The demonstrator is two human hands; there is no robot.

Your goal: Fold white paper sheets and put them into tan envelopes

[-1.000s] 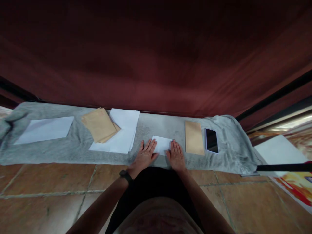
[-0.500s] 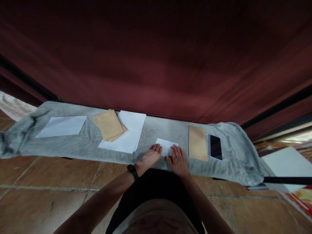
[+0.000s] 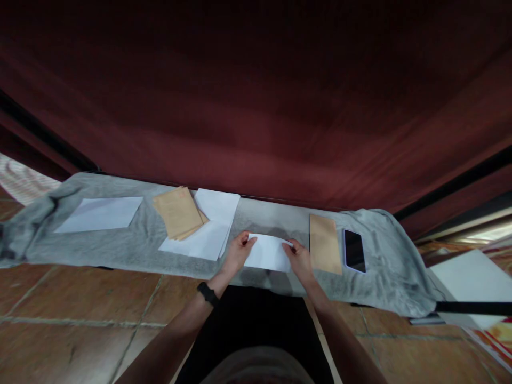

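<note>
Between my hands is a white sheet of paper (image 3: 267, 253), apparently folded, its far edge bowed slightly. My left hand (image 3: 240, 249) pinches it at the far left corner, thumb on top. At the far right corner my right hand (image 3: 299, 258) grips it the same way. Just right of that hand lies a brown envelope (image 3: 325, 244) on the grey cloth (image 3: 262, 209). Left of my left hand are white sheets (image 3: 212, 234), with a small stack of brown envelopes (image 3: 178, 213) lying partly over them.
A phone (image 3: 354, 250) with a dark screen lies right of the single envelope. Another white sheet (image 3: 100, 213) is at the far left of the cloth. A dark red curtain (image 3: 256, 133) hangs along the far edge. Tiled floor (image 3: 80, 304) shows below.
My hands have gone from lying flat on the paper to pinching its far corners. The paper now looks lifted and wider in view.
</note>
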